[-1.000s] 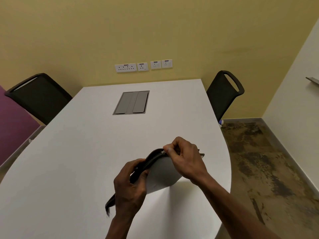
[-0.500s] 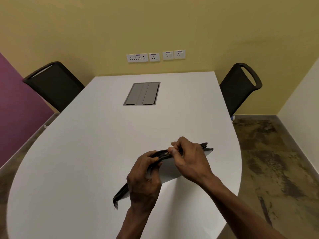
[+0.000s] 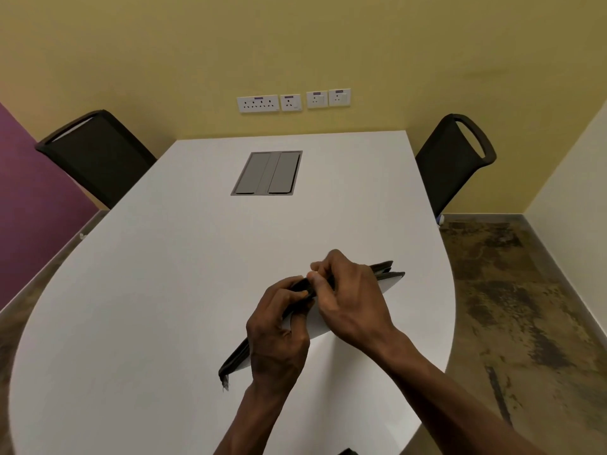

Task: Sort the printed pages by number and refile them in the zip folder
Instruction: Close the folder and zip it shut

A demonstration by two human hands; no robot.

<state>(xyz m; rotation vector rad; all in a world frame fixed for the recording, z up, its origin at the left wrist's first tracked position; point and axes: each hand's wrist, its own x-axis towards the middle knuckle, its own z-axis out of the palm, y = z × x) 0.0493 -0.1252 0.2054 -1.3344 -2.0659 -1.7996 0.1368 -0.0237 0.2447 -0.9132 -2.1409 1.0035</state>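
A white oval-ended table (image 3: 157, 290) fills the centre of the view. On its near right part lies a flat grey zip folder with a black zipper edge (image 3: 389, 284), held slightly raised and running diagonally from near left to far right. The left hand (image 3: 277, 339) grips the folder at its middle, fingers wrapped over the black edge. The right hand (image 3: 349, 297) is just beside it and touching it, thumb and fingers pinched tight on a small point along the zipper edge; the puller itself is hidden under the fingers. Whether the zipper is open or closed cannot be told. A grey rectangular cable hatch (image 3: 266, 173) is set into the far centre of the table. Two black chairs stand at the far left (image 3: 95, 156) and far right (image 3: 450, 162). White wall sockets (image 3: 294, 100) line the yellow wall.
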